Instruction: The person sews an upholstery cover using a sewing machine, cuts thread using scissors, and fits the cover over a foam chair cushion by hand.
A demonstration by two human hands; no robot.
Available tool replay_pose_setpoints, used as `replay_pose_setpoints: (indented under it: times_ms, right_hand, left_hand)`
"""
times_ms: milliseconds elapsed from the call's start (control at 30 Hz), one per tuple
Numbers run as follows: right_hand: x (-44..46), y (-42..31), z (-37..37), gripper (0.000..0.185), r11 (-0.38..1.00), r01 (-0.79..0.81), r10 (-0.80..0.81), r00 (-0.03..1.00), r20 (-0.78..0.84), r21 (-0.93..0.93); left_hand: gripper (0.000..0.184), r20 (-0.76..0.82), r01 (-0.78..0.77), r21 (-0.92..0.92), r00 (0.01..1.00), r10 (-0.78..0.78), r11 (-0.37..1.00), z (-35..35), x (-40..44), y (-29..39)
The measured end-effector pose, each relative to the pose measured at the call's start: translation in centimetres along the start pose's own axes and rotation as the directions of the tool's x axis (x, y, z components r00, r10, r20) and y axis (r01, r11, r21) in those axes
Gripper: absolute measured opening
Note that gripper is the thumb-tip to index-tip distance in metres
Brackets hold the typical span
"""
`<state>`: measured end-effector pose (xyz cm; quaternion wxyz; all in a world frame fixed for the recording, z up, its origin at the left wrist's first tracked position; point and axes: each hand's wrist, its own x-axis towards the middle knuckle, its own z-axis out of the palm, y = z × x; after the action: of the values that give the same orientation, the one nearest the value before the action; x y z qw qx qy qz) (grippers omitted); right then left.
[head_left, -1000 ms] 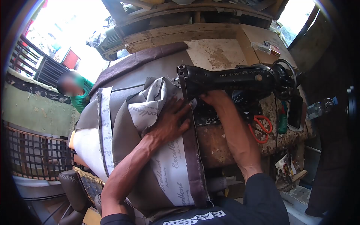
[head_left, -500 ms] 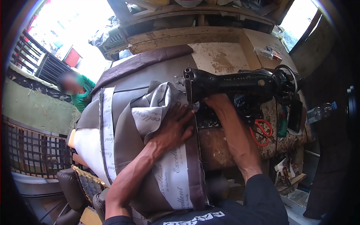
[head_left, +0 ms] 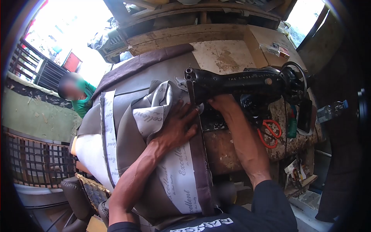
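A black sewing machine stands on the worn table, its needle end pointing left. Grey-brown leatherette with a white printed backing is bunched to the left of the needle and hangs down toward my lap. Along its right side runs a stitched dark maroon strip. My left hand lies flat on the leatherette just left of the needle, fingers spread toward the machine. Beneath the machine's arm is my right hand, close to the needle area; its fingertips are mostly hidden there.
Orange-handled scissors lie right of my right forearm, near a green object, a phone and a plastic bottle. A rolled maroon piece rests at the back. A person in green is at the far left.
The view has shifted slightly. Both hands stay in nearly the same places beside the needle, and the leatherette has moved very little.
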<state>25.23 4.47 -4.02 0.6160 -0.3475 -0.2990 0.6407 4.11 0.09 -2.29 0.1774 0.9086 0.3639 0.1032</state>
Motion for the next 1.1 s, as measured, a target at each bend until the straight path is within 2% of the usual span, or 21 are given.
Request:
replay_pose_setpoints:
  times_ms: [67, 267, 333, 367, 400, 433, 467, 500, 533, 567, 600, 633, 700, 767, 800, 833, 867, 900, 967, 1033, 1100]
  right_hand:
    - [0.4, 0.2, -0.3, 0.009, 0.999, 0.035, -0.036, 0.999, 0.029, 0.024]
    - [0.8, -0.1, -0.9, 0.012, 0.997, -0.069, 0.070, 0.997, 0.045, -0.020]
    - [-0.2, -0.5, 0.0, 0.020, 0.903, -0.181, 0.146, 0.982, -0.117, -0.390]
    - [-1.7, -0.6, 0.2, 0.020, 0.905, -0.185, 0.148, 0.981, -0.124, -0.383]
    - [-4.0, -0.6, 0.6, 0.025, 0.760, -0.235, 0.181, 0.972, -0.150, -0.606]
    - [-6.3, -0.7, 1.0, 0.030, 0.558, -0.266, 0.201, 0.962, -0.183, -0.786]
    - [-9.6, -0.3, 1.1, 0.034, 0.511, -0.251, 0.155, 0.968, -0.199, -0.822]
    - [-13.4, 0.4, 1.3, 0.038, 0.462, -0.245, 0.114, 0.969, -0.217, -0.852]
    - [-16.5, 0.3, 2.2, 0.042, 0.542, -0.298, 0.154, 0.954, -0.256, -0.786]
    - [-19.2, 0.5, 3.0, 0.046, 0.615, -0.351, 0.201, 0.935, -0.291, -0.706]
    - [-21.0, 1.6, 3.2, 0.046, 0.658, -0.309, 0.191, 0.951, -0.244, -0.686]
    - [-22.0, 2.4, 3.4, 0.046, 0.700, -0.258, 0.169, 0.966, -0.196, -0.666]
    - [-23.0, 1.9, 4.5, 0.046, 0.745, -0.306, 0.187, 0.949, -0.255, -0.593]
    - [-23.2, 1.8, 5.0, 0.046, 0.715, -0.260, 0.144, 0.963, -0.227, -0.650]
    - [-23.0, 2.1, 5.4, 0.046, 0.725, -0.255, 0.133, 0.963, -0.233, -0.640]
    - [-23.0, 2.8, 5.6, 0.046, 0.717, -0.211, 0.039, 0.964, -0.263, -0.665]
    - [-23.2, 3.5, 6.0, 0.046, 0.700, -0.169, -0.049, 0.958, -0.283, -0.694]
    - [-23.4, 4.2, 6.3, 0.046, 0.702, -0.162, -0.051, 0.960, -0.277, -0.693]
    - [-24.0, 5.2, 6.9, 0.043, 0.467, 0.012, -0.437, 0.872, -0.220, -0.884]
    - [-24.3, 4.2, 7.2, 0.040, 0.513, 0.004, -0.393, 0.890, -0.230, -0.859]
    - [-24.7, 2.9, 7.1, 0.040, 0.819, -0.019, -0.129, 0.968, -0.217, -0.573]
  left_hand:
    - [0.058, -0.008, -0.007, 0.018, 1.000, 0.007, 1.000, 0.2, 0.2, -0.2]
    - [0.057, -0.015, -0.024, 0.046, 1.000, 0.025, 0.999, -0.2, 0.5, -0.3]
    - [0.056, 0.020, 0.018, 0.039, 1.000, -0.019, 0.999, -0.6, 0.4, 0.0]
    - [0.056, 0.029, 0.015, 0.039, 0.999, -0.016, 0.999, -0.6, -0.3, 0.4]
    - [0.055, 0.015, 0.042, -0.041, 0.999, -0.041, 0.998, -0.9, -1.1, 0.7]
    - [0.054, -0.001, 0.064, -0.118, 0.998, -0.065, 0.991, -1.5, -1.7, 1.0]
    - [0.050, -0.035, 0.056, -0.163, 0.997, -0.062, 0.985, -3.7, -3.5, 2.6]
    - [0.048, -0.101, 0.041, -0.106, 0.993, -0.052, 0.993, -5.2, -5.8, 3.5]
    - [0.045, -0.158, 0.034, -0.054, 0.986, -0.042, 0.998, -6.4, -8.5, 3.9]
    - [0.040, -0.290, 0.071, -0.045, 0.953, -0.081, 0.996, -7.3, -11.1, 4.2]
    - [0.037, -0.420, 0.106, -0.011, 0.902, -0.101, 0.994, -7.7, -14.1, 3.3]
    - [0.035, -0.522, 0.267, -0.075, 0.810, -0.266, 0.961, -7.8, -17.4, 2.6]
    - [0.028, -0.688, 0.550, -0.199, 0.511, -0.516, 0.811, -6.8, -24.8, 1.1]
    - [0.027, -0.669, 0.450, -0.555, 0.258, -0.697, 0.700, -5.9, -30.6, 3.0]
    - [0.027, -0.655, 0.502, -0.508, 0.303, -0.692, 0.700, -5.8, -32.1, 4.9]
    - [0.027, -0.634, 0.559, -0.457, 0.341, -0.694, 0.692, -5.5, -33.1, 7.1]
    - [0.027, -0.643, 0.558, -0.444, 0.347, -0.683, 0.702, -4.9, -33.0, 8.8]
    - [0.028, -0.659, 0.549, -0.434, 0.347, -0.668, 0.714, -4.3, -32.3, 10.2]
    - [0.026, -0.696, 0.517, -0.394, 0.373, -0.614, 0.760, -3.8, -29.8, 12.4]
    - [0.025, -0.648, 0.453, -0.368, 0.501, -0.573, 0.812, -4.0, -26.5, 14.2]
    - [0.025, -0.411, 0.400, -0.609, 0.579, -0.704, 0.685, -4.4, -21.4, 17.1]
